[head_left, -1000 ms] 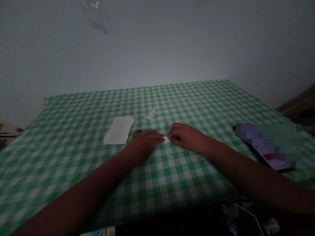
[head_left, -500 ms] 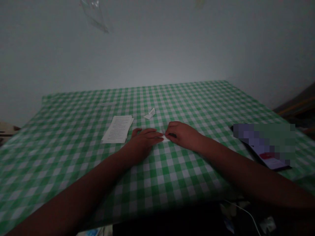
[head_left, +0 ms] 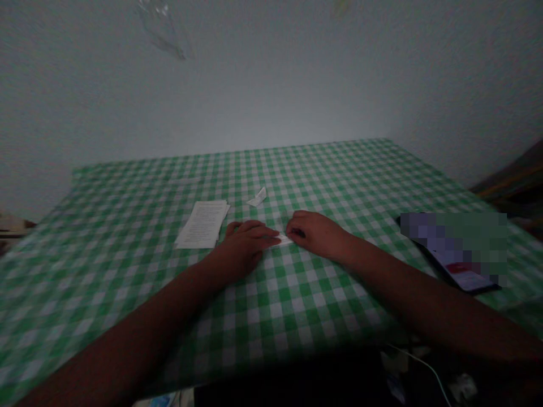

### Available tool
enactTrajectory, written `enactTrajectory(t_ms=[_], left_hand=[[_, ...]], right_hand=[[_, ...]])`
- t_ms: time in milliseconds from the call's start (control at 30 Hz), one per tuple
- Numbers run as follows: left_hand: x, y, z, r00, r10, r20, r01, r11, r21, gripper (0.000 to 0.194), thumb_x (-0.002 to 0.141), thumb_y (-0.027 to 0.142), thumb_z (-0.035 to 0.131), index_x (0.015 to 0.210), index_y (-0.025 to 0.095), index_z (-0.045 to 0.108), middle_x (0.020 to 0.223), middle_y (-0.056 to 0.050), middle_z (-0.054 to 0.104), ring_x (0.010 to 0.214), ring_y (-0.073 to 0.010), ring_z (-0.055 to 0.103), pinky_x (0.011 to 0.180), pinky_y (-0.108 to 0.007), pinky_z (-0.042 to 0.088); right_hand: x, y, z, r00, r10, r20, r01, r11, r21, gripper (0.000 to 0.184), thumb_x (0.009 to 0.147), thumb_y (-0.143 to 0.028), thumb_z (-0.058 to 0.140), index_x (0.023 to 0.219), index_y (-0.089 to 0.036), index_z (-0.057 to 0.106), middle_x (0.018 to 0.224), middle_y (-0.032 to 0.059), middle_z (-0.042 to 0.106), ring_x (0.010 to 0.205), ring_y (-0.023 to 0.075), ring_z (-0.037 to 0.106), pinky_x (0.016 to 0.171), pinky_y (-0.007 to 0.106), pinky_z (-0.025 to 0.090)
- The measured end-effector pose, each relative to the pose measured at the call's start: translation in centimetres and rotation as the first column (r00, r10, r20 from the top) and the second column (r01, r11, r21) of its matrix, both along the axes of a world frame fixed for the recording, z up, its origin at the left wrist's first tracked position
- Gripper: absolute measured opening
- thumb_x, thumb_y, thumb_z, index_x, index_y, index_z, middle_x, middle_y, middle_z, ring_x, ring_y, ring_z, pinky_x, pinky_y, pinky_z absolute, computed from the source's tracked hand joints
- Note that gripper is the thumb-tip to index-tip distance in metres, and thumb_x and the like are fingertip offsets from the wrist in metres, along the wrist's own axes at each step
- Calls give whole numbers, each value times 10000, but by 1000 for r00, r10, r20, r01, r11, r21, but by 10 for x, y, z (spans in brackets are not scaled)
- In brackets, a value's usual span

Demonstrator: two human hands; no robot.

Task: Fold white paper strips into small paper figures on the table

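Note:
A small strip of white folded paper (head_left: 285, 240) lies on the checked cloth between my hands, its ends partly hidden by my fingers. My left hand (head_left: 246, 243) rests flat with fingers stretched out, the fingertips on the paper's left end. At the right end, my right hand (head_left: 316, 232) is closed in a pinch on the paper. Beyond my hands stands a small folded paper boat (head_left: 257, 196). Left of my left hand lies a stack of printed paper sheets (head_left: 203, 223).
A green and white checked tablecloth (head_left: 271, 299) covers the table. To the right lies a tablet or large phone (head_left: 466, 271) with its screen lit and partly blurred out. A pale wall (head_left: 271, 73) rises behind, with a clear plastic bag (head_left: 163, 28) on it.
My hands have drawn slightly apart, so a little more of the paper shows between them. The boat and the stack stay where they were.

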State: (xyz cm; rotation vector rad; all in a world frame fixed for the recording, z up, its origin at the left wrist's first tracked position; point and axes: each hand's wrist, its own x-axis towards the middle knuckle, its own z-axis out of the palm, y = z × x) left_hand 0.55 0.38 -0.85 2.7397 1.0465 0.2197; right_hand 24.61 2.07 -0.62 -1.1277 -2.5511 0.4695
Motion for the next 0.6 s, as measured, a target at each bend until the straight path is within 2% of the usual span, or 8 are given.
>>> enactTrajectory(t_ms=[167, 333, 467, 600], left_hand=[[-2, -5, 16, 1000, 14, -18, -14, 1000, -10, 477, 842, 132, 525, 1259, 325, 653, 1243, -41, 631, 1164, -285, 492, 948, -487, 320], [-10, -6, 18, 999, -22, -50, 20, 999, -31, 490, 863, 154, 541, 1309, 343, 614, 1198, -45, 606, 1094, -260, 508, 903, -459, 328], [-9, -5, 13, 1000, -9, -27, 8, 1000, -15, 354, 931, 254, 558, 1270, 312, 642, 1179, -52, 600, 1078, -259, 500, 895, -448, 333], [-6, -5, 10, 1000, -3, -21, 3, 1000, 3, 323, 932, 250, 574, 1240, 308, 653, 1119, -43, 600, 1033, -252, 500, 877, -443, 331]], right_hand=[[1, 1, -3, 990, -109, -88, 117, 989, 87, 148, 934, -150, 511, 888, -164, 651, 893, 62, 611, 849, 184, 571, 774, 304, 443], [2, -1, -1, 976, -103, -192, 130, 983, 131, 124, 867, -83, 526, 894, -167, 613, 879, 53, 612, 851, 182, 559, 790, 305, 439], [-2, -7, -2, 981, 6, -192, 11, 996, 85, 110, 820, -82, 565, 857, -178, 603, 828, 28, 615, 811, 172, 554, 781, 302, 431], [-8, -18, -1, 972, 171, -161, -169, 985, 29, 82, 832, -120, 576, 859, -180, 625, 841, 26, 613, 812, 165, 556, 763, 291, 420]])
